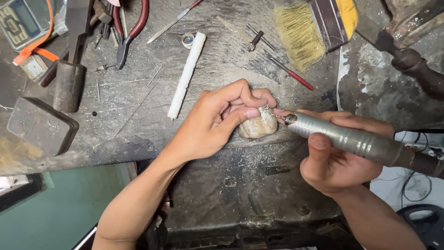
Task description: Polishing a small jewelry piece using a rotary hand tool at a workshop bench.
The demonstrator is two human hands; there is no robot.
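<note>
My left hand (pixel 217 118) pinches a small silver ring (pixel 264 109) between thumb and fingers, pressing it onto a worn wooden bench peg (pixel 258 127) at the bench's front edge. My right hand (pixel 335 159) grips a grey metal rotary handpiece (pixel 351 141) like a pen. Its tip touches the ring from the right. The ring is mostly hidden by my fingers.
On the dusty workbench (pixel 138 102) lie a white rod (pixel 186 74), red-handled pliers (pixel 132 28), a flat brush (pixel 305 32), thin files and burs (pixel 289 71), a metal block (pixel 41 125) and a hammer-like tool (pixel 69 78). A cable trails at right.
</note>
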